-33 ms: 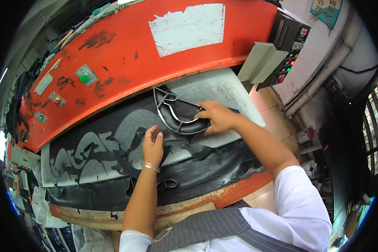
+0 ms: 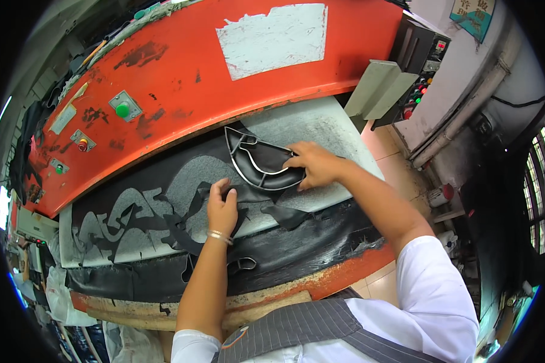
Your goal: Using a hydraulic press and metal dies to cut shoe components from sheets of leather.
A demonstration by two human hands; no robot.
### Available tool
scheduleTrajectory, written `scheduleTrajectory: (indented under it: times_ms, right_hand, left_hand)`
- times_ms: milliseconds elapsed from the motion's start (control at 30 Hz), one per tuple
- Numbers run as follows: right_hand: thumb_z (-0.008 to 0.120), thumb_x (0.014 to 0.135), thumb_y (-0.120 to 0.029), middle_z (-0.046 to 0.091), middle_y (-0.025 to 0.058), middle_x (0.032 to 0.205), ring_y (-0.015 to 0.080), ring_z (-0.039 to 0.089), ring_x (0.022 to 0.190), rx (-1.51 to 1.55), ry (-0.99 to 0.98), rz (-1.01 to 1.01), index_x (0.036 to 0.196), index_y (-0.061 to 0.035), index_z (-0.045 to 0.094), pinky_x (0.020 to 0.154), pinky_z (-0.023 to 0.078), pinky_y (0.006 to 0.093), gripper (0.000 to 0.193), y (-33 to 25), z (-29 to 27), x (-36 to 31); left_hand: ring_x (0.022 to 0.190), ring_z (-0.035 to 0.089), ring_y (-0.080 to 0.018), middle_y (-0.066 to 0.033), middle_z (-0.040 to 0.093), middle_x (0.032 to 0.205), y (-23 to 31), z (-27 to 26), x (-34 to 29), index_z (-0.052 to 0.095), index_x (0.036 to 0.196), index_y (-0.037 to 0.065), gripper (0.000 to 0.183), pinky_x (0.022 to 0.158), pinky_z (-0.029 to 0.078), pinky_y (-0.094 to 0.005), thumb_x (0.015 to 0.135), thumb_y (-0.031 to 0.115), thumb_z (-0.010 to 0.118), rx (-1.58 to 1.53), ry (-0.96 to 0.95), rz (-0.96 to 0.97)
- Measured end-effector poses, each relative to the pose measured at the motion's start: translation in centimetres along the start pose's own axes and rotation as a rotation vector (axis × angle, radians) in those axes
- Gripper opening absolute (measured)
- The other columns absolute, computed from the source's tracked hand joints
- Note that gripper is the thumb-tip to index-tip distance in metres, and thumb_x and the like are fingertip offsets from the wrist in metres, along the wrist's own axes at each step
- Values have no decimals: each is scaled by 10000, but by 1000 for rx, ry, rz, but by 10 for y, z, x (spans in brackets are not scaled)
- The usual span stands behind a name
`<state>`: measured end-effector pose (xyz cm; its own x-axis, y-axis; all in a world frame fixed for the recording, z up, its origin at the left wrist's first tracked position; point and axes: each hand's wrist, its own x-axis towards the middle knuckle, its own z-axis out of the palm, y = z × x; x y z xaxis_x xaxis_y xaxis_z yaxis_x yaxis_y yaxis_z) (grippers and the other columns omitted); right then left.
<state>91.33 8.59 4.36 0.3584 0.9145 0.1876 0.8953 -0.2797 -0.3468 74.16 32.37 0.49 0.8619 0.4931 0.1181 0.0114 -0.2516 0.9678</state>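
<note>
My right hand (image 2: 316,164) grips the right end of a curved metal cutting die (image 2: 263,180), its thumb and fingers on the rim. The die has a pointed far-left end and lies on black sheet material (image 2: 194,148) on a pale cutting board (image 2: 348,133). My left hand (image 2: 223,210) is just left of and nearer than the die, holding nothing visible, with thumb and fingers apart. Beneath it are dark offcuts (image 2: 184,233), and another black scrap (image 2: 284,216) lies at the board's near edge.
The red press beam (image 2: 175,78) spans behind the board, with a green button (image 2: 122,111) and a red button (image 2: 82,145). A control box (image 2: 415,91) stands at right. Another metal die (image 2: 242,264) lies on the black-covered near ledge (image 2: 284,254).
The whole view has shifted very slightly. My right hand keeps its hold on the cutting die, and my left hand stays beside it.
</note>
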Motion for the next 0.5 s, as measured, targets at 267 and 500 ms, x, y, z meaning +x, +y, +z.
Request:
scheduleTrajectory:
  times_ms: [267,500]
  right_hand:
    - [859,547,-296,475,155,1374,357,499,1198,33,-200,-44,1163,-162,662,982,401,444,660,36,-1,30]
    - [844,607,-290,488,141,1370,337,424,1270,154,86,58,1353,-152,505,1060,319,450,831,43,8,8]
  left_hand:
    - [1314,426,-322,-159,557,1326,-28,20,23,474,1149,41,321,1134,127,-512,846,120,545,544,-103,122]
    - [1355,379,-332,-157,574,1309,-30,22,26,468,1088,57,260,1144,152,-509,839,100,529,567,-101,186]
